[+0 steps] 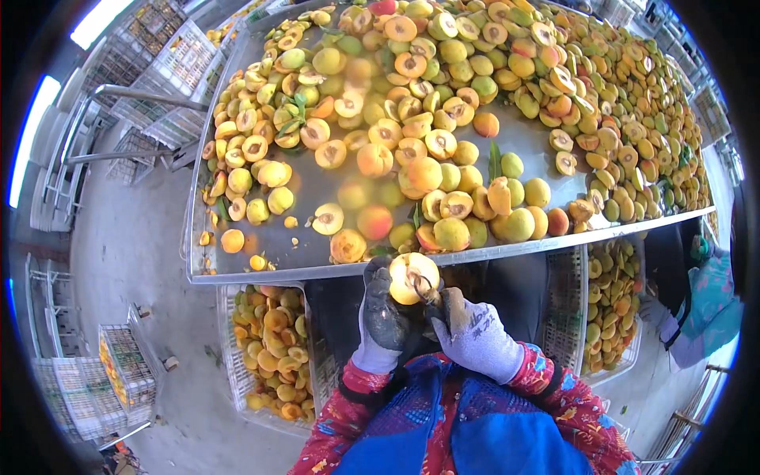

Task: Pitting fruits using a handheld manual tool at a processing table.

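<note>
My left hand (383, 320), in a grey glove with a dark coated palm, holds a halved peach-like fruit (408, 272) with its pale cut face up. In my gloved right hand (478, 337) is a small pitting tool (424, 288) with a dark curved loop at its tip. The loop touches the middle of the cut face; whether a stone sits there is hidden. Both hands meet just in front of the near rim of a metal table (309, 274). Whole and halved fruit (454, 205) lies heaped on the table beyond them.
Below the table rim, a white plastic crate (237, 386) of fruit halves stands left of me, another crate (564, 306) right. A co-worker's gloved hand (656, 314) is at the far right. Stacked crates (178, 65) and a metal rail (148, 98) are at left.
</note>
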A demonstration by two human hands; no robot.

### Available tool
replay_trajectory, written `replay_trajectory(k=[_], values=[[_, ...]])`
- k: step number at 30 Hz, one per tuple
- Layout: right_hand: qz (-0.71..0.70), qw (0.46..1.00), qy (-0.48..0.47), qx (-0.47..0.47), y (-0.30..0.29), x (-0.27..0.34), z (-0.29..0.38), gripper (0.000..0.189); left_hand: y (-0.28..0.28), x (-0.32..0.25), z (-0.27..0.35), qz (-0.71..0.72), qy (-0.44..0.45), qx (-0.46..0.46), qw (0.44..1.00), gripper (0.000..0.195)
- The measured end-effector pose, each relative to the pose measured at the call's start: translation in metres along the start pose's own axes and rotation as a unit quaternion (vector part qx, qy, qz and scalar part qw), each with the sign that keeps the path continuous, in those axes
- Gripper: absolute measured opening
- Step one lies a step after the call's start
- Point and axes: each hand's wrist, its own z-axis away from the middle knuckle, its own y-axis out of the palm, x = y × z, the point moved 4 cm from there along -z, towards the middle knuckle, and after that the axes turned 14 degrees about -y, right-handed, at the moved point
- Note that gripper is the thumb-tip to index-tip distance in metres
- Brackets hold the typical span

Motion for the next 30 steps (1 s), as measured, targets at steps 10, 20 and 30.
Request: replay_trajectory(k=[10, 20, 30], values=[[0.002, 1.000, -0.001, 0.003, 0.011, 0.003, 0.024, 0.035, -0.025, 0.018, 0.012, 0.178, -0.188, 0.094, 0.961, 0.064], [-0.092, 0.995, 0.023, -0.006, 0.024, 0.009, 0.033, 0.028, -0.025, 0.041, 0.019, -0.087, 0.039, -0.015, 0.995, 0.059], [-0.608, 0.758, 0.226, 0.070, 0.025, 0.001, 0.033, 0.032, -0.008, 0.033, 0.022, -0.388, 0.227, -0.009, 0.893, 0.060]])
